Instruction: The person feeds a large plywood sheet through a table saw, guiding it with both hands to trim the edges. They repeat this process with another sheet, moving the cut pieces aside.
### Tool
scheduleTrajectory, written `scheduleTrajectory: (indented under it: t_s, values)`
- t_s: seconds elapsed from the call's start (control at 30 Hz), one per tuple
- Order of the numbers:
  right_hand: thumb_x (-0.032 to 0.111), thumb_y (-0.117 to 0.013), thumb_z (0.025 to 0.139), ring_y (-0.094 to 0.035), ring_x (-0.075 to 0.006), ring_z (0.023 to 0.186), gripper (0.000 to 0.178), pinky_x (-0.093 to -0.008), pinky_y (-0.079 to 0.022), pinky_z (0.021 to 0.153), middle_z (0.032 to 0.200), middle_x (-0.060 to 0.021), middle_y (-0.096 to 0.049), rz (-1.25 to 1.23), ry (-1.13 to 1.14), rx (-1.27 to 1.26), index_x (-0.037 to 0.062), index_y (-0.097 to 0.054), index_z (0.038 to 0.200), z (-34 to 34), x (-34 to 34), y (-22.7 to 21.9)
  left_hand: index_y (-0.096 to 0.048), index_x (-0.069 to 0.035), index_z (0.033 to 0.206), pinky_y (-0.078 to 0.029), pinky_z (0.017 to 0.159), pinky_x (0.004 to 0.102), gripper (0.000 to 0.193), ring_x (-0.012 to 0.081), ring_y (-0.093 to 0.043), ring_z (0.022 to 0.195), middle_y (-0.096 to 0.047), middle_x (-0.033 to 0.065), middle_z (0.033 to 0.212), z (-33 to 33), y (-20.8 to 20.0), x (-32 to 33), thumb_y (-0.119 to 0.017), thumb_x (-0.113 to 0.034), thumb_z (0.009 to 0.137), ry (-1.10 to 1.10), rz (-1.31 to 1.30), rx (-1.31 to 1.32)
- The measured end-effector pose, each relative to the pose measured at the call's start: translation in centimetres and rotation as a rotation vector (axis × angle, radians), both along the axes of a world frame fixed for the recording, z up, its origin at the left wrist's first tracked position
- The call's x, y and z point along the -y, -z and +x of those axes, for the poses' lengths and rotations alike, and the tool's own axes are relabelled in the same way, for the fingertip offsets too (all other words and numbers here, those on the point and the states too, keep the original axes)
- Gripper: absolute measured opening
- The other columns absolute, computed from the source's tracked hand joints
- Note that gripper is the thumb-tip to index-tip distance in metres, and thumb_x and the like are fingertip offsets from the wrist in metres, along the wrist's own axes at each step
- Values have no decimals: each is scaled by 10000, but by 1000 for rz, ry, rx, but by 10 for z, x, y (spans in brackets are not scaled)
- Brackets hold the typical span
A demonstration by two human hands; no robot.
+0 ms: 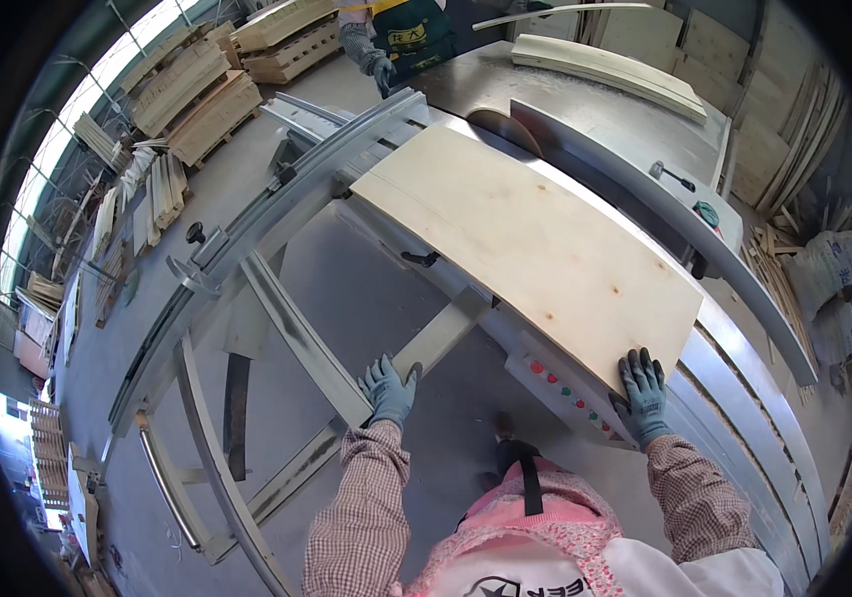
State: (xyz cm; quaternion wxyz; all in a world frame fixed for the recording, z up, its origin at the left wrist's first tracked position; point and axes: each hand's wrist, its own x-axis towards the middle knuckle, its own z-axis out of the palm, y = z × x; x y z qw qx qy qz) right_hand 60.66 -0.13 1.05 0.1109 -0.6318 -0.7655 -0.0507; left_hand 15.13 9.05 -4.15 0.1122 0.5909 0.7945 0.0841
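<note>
A long pale plywood board (535, 239) lies flat on the sliding table of a panel saw. Near its close right corner, my right hand (645, 398) in a grey-blue glove presses on the board, fingers stretched out and thumb along the edge. My left hand (389, 390), gloved alike, rests with spread fingers on the grey metal support frame (312, 343), apart from the board. Beyond the board's far edge stands the round saw blade (504, 131). The far left end of the board meets the metal crosscut fence (346, 149).
A co-worker in a dark green apron (411, 40) stands beyond the saw. A curved-looking stack of wood strips (610, 75) lies on the far metal table (486, 75). Red and green buttons (565, 391) line the machine's near side. Stacked timber (182, 95) stands at left, sacks (829, 269) at right.
</note>
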Motion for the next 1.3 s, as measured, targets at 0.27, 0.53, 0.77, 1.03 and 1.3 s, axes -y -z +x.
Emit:
scheduleTrajectory:
  t_s: [0.27, 0.53, 0.77, 1.03, 1.3]
  values:
    - [287, -689, 731, -230, -375, 1375, 752, -532, -175, 1109, 1461, -160, -319, -67, 23, 9, 84, -376, 1384, -6, -6, -6, -364, -83, 1380, -143, 1093, 543, 631, 356, -296, 1329, -393, 180, 1387, 9, 9, -19, -507, -416, 863, -143, 118, -77]
    - [344, -668, 746, -240, -405, 1364, 732, -560, -186, 1095, 1467, -161, -307, -101, 18, 25, 91, -389, 1373, -7, -6, -9, -475, -111, 1296, -141, 1089, 555, 586, 287, -388, 1259, -480, 86, 1330, 22, -21, -22, -576, -408, 800, -24, 61, -108]
    - [432, -580, 824, -294, -401, 1343, 608, -560, -206, 1082, 1440, -143, -367, -45, 48, -21, 115, -461, 1329, -11, -8, -11, -371, -43, 1373, -101, 1106, 565, 720, 392, -263, 1327, -380, 251, 1354, 18, 1, -37, -613, -326, 757, -56, 183, -158]
    - [408, -606, 804, -259, -398, 1362, 636, -571, -175, 1091, 1448, -149, -350, -84, 39, -58, 107, -448, 1341, -10, -13, -14, -256, 157, 1353, -96, 1133, 490, 766, 436, -100, 1388, -191, 323, 1456, 134, -24, -181, -429, -454, 926, -11, 317, 34]
    - [360, -614, 806, -219, -389, 1379, 639, -552, -152, 1107, 1460, -167, -324, -159, 103, -65, 95, -427, 1357, -13, -77, -33, -269, 136, 1364, -34, 1138, 487, 767, 433, -68, 1395, -146, 315, 1474, 151, -43, -266, -377, -482, 923, 62, 318, -41]
